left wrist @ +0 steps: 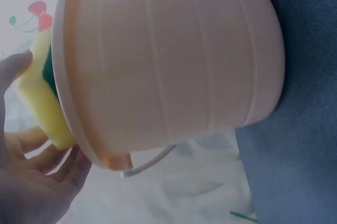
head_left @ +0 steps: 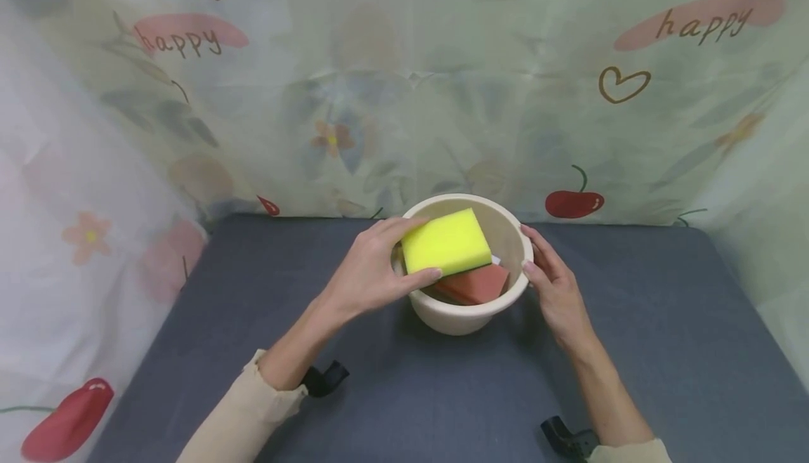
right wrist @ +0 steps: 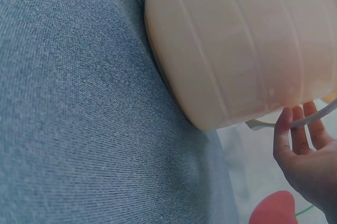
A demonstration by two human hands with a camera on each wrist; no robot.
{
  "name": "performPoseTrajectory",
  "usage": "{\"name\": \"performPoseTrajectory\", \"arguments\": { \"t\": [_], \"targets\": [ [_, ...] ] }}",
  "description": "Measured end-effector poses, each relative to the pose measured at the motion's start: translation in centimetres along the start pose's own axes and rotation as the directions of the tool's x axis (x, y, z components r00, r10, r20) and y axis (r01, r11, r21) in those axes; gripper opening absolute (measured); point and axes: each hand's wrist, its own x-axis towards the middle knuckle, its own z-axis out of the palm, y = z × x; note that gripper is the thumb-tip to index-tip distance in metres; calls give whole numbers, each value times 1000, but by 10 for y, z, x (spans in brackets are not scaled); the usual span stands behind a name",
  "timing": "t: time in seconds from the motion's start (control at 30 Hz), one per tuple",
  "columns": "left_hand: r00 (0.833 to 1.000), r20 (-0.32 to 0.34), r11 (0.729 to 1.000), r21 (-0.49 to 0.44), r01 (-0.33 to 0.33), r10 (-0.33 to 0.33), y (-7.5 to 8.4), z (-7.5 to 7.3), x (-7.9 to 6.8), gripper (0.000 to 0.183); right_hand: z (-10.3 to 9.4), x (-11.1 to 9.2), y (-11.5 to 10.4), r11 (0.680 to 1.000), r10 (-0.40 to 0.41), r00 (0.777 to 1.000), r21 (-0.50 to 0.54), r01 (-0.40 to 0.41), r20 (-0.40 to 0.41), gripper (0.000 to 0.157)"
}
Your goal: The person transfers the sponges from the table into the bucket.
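Observation:
My left hand (head_left: 373,259) grips a yellow sponge (head_left: 447,242) between thumb and fingers, at the mouth of a cream bucket (head_left: 451,319). The left wrist view shows a dark green layer (left wrist: 50,74) on the sponge's underside, and some of the fingers near the bucket's rim. Below the sponge, inside the bucket, lies a reddish-brown block (head_left: 477,285), with a bit of something white beside it. On the other side, my right hand (head_left: 556,294) holds the bucket's rim, thumb at the edge. In the right wrist view its fingers are against the bucket wall near the pale handle (right wrist: 321,113).
The bucket stands upright on a dark blue-grey cloth-covered table (head_left: 303,407), near its back edge. A printed curtain (head_left: 411,119) with cherries, flowers and lettering hangs behind and along the sides. Black straps (head_left: 325,379) sit at both wrists.

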Motion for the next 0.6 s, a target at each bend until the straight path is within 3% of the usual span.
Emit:
{"name": "performPoseTrajectory", "arguments": {
  "t": [0.37,0.6],
  "targets": [
    [998,-21,998,17,60,-60,7,14,11,70,-1,0,1,1000,-17,1000,24,17,7,55],
    [999,-7,999,18,34,-34,9,22,15,71,-1,0,1,999,-24,1000,30,24,8,54]
  ]
}}
